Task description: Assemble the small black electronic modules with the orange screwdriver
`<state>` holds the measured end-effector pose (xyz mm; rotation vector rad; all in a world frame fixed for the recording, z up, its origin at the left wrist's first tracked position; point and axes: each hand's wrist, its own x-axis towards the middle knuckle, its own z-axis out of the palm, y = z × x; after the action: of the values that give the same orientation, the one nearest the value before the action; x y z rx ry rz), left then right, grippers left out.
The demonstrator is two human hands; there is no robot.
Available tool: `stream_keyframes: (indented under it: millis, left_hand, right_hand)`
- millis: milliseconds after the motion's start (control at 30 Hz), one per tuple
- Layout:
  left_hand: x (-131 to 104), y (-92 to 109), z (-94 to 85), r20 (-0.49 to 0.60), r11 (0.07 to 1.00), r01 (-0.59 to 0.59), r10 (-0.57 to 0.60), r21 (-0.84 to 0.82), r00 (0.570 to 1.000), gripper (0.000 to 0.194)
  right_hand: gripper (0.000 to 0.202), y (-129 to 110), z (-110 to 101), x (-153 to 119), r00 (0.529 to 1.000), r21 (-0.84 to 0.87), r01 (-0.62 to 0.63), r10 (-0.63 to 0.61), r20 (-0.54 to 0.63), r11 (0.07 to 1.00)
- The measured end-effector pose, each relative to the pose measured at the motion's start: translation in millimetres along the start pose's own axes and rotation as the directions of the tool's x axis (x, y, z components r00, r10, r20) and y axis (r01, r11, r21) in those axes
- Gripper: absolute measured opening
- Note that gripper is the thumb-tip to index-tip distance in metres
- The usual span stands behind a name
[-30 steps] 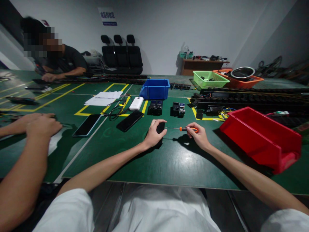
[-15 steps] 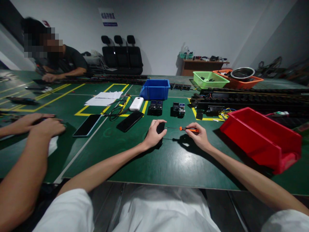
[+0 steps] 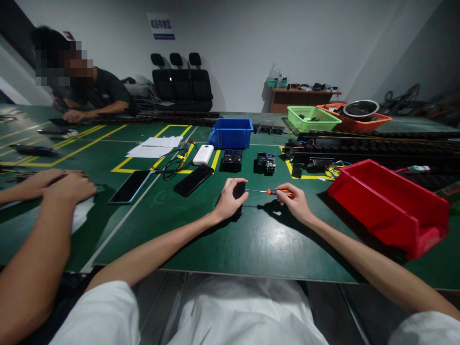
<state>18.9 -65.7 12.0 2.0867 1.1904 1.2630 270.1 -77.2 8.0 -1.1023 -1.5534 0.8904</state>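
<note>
My left hand (image 3: 230,200) is closed around a small black block-like part (image 3: 238,190), holding it just over the green table (image 3: 201,244). Most of that part is hidden by my fingers. In my right hand (image 3: 296,202) is a screwdriver (image 3: 270,191) with an orange and black handle, held level. Its thin shaft points left and its tip reaches the right side of the black part. Beyond my hands stand small black device units (image 3: 232,160), with another group of units (image 3: 266,163) to their right, one showing an exposed circuit or metal part.
A red bin (image 3: 381,206) stands at the right, a blue bin (image 3: 232,133) behind the units. Phones (image 3: 194,180), a white power bank (image 3: 203,155), cables and papers (image 3: 154,146) lie left. A co-worker's hands (image 3: 68,187) rest at far left; another person (image 3: 97,96) sits beyond.
The screwdriver handle has turned slightly in my right hand, whose fingers have shifted a little. My left hand and the black part have stayed in place.
</note>
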Motion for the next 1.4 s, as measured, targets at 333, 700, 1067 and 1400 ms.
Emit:
stream_keyframes:
  millis: [333, 700, 1067, 1400]
  left_hand:
    - [1.0, -1.4, 0.2, -0.003, 1.0, 0.015, -0.015, -0.019, 1.0, 0.031]
    - [0.6, -1.5, 0.9, 0.001, 1.0, 0.013, -0.013, -0.017, 1.0, 0.031]
    - [0.2, -0.1, -0.1, 0.011, 0.999, 0.021, -0.021, -0.034, 1.0, 0.031]
    - [0.4, -1.0, -0.7, 0.018, 0.999, 0.024, -0.023, -0.04, 1.0, 0.031]
  right_hand:
    - [0.025, 3.4, -1.3, -1.6, 0.995, -0.096, 0.096, -0.099, -0.021, 0.991]
    - [0.022, 2.7, -1.6, -1.7, 0.995, -0.108, 0.097, -0.099, -0.013, 0.989]
    - [0.023, 2.0, -1.5, -2.0, 0.999, -0.044, 0.043, -0.043, 0.002, 0.998]
    - [0.023, 1.6, -0.1, -2.3, 1.0, -0.018, 0.021, -0.021, 0.006, 1.0]
